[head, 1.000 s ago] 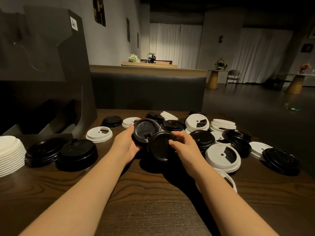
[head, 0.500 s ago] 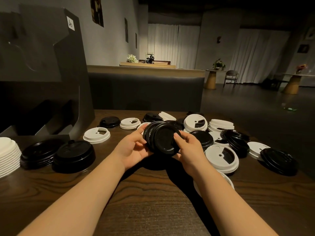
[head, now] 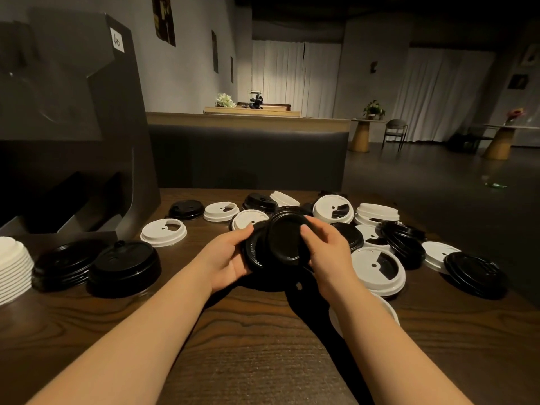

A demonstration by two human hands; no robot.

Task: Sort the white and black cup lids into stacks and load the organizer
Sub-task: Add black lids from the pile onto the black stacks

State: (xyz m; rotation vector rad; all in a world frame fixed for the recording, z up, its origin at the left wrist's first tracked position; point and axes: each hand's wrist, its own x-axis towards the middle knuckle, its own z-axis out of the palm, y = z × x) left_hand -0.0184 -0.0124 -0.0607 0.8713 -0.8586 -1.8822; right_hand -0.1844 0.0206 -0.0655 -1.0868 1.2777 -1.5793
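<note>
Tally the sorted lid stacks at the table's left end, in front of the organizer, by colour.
White stack: 1
Black stacks: 2
Total: 3

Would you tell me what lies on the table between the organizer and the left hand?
In the head view, one white lid lies between the organizer and the left hand, flat on the table, touching neither.

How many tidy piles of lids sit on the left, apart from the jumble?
3: a stack of white plastic lids at the frame's left edge, a low stack of black plastic lids beside it, then a taller black domed stack. More may lie outside the view.
</note>
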